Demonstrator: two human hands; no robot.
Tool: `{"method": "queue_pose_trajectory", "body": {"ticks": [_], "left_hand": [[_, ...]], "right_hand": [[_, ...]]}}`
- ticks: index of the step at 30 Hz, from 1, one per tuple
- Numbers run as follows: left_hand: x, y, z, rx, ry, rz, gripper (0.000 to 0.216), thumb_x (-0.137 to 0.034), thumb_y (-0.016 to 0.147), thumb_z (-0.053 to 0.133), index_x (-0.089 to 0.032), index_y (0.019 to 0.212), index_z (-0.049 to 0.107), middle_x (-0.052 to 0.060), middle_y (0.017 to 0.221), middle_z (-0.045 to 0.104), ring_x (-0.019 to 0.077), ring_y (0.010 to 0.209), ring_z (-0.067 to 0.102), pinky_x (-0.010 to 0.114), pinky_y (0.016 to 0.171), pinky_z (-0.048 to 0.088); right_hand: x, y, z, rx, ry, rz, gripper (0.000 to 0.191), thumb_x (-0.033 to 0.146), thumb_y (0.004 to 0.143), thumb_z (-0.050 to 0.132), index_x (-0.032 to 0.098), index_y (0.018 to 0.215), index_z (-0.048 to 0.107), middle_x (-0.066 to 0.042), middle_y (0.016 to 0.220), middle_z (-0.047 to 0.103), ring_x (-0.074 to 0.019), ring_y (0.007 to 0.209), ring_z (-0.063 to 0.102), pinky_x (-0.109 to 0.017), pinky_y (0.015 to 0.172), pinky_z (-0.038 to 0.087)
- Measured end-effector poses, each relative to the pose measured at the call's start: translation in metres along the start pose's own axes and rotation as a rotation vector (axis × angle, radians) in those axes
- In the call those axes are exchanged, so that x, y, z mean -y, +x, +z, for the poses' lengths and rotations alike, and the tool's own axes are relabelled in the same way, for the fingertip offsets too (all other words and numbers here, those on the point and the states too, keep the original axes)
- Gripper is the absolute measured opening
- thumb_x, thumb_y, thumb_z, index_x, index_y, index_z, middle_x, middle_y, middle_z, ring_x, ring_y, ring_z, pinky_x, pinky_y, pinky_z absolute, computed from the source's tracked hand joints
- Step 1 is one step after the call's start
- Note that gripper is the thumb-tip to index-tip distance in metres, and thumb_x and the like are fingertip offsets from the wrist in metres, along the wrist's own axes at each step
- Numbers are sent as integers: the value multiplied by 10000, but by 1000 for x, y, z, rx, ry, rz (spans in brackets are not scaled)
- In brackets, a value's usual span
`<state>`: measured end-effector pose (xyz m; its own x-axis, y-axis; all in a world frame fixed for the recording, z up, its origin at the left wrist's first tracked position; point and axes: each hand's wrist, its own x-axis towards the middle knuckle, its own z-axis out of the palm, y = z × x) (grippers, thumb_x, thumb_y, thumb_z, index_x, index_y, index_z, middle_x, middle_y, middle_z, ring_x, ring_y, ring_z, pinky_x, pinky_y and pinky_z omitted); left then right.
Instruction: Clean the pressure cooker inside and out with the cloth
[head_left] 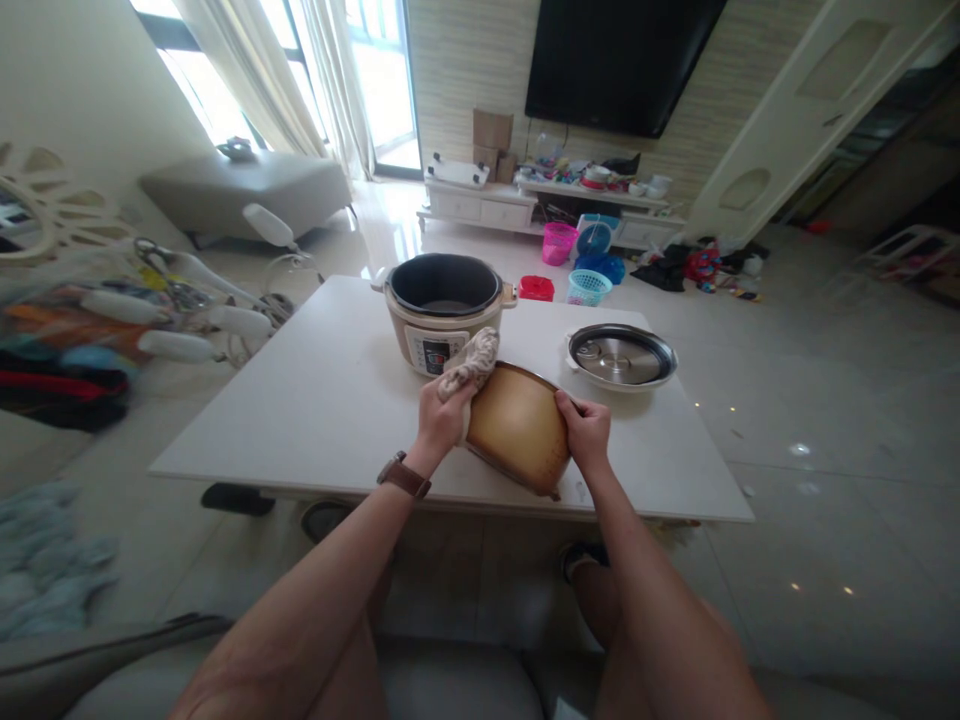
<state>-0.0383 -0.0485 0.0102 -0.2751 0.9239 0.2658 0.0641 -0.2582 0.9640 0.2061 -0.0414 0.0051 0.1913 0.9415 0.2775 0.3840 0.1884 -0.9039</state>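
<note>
A golden-brown inner pot (519,422) is held tilted over the front of the white table (315,400), its outer side toward me. My right hand (588,430) grips its rim on the right. In my left hand (442,415) is a bunched, light patterned cloth (474,362), pressed against the left edge of the pot. Behind them stands the electric pressure cooker body (420,335), lidless, with a dark inside and a control panel in front. Its round lid (621,356) lies on the table to the right, metal underside up.
A pink basket (559,243), a red container (536,288) and a light blue basket (589,287) are on the floor beyond the table. A low cabinet (487,208) stands under the television (622,65). A white-armed lamp (240,320) is at the left.
</note>
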Motion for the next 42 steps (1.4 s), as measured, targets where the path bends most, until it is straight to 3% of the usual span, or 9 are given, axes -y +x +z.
{"method": "queue_pose_trajectory", "body": {"ticks": [3, 6, 15, 18, 24, 28, 30, 38, 42], "left_hand": [[-18, -8, 1, 252, 137, 322, 446, -368, 792, 783, -249, 1219, 826, 81, 1383, 750, 352, 1405, 617, 516, 1261, 394], [-22, -7, 1, 269, 162, 354, 489, -316, 798, 771, -243, 1281, 802, 90, 1422, 727, 334, 1426, 603, 497, 1271, 383], [32, 22, -5, -103, -11, -440, 276, -349, 684, 771, -143, 860, 823, 78, 867, 803, 301, 908, 725, 419, 918, 555], [34, 22, -6, -177, -17, -535, 290, -378, 697, 763, -134, 843, 822, 90, 858, 801, 308, 910, 718, 416, 891, 556], [8, 4, 3, -89, 46, -166, 339, -389, 822, 737, -172, 1055, 857, 97, 1100, 831, 337, 1127, 739, 460, 1086, 519], [-9, -11, 7, 117, 175, 228, 457, -292, 809, 772, -261, 1263, 811, 72, 1394, 745, 332, 1377, 640, 508, 1242, 421], [-11, -14, 8, 177, 189, 297, 490, -271, 800, 778, -274, 1290, 799, 62, 1439, 718, 326, 1411, 615, 513, 1266, 397], [16, 8, 4, -95, -10, -325, 314, -390, 764, 761, -146, 940, 847, 84, 930, 825, 323, 981, 741, 432, 968, 553], [28, 15, -2, -184, -75, -556, 314, -399, 714, 759, -126, 857, 819, 94, 846, 797, 290, 855, 717, 414, 859, 558]], "right_hand": [[0, -1, 2, -1, 0, 26, 667, 722, 812, 658, 240, 511, 310, 50, 542, 225, -89, 565, 216, -288, 516, 157], [0, -2, 3, -17, -6, 37, 659, 714, 808, 657, 240, 506, 313, 49, 543, 223, -90, 563, 216, -290, 515, 157], [-6, -4, 1, -36, -18, -11, 697, 772, 810, 631, 255, 505, 277, 50, 545, 203, -92, 566, 199, -299, 520, 161], [-5, -2, 0, -26, -26, -6, 672, 751, 806, 640, 250, 504, 308, 51, 544, 223, -94, 565, 215, -297, 524, 171], [11, 4, -5, 72, -98, -87, 557, 593, 863, 626, 235, 551, 335, 49, 575, 262, -99, 588, 275, -283, 551, 205], [14, 3, -5, 69, -101, -9, 629, 669, 839, 670, 232, 529, 339, 50, 548, 248, -94, 568, 252, -288, 526, 173], [11, 3, -5, 28, -94, 12, 667, 712, 820, 689, 227, 507, 355, 49, 533, 250, -92, 559, 248, -290, 520, 172], [-3, -1, -8, -26, -29, -28, 680, 724, 800, 686, 228, 479, 350, 48, 522, 260, -89, 541, 247, -290, 521, 189], [-9, -2, -7, -16, -26, -59, 670, 737, 792, 677, 227, 478, 377, 45, 530, 296, -96, 545, 278, -285, 525, 224]]}}
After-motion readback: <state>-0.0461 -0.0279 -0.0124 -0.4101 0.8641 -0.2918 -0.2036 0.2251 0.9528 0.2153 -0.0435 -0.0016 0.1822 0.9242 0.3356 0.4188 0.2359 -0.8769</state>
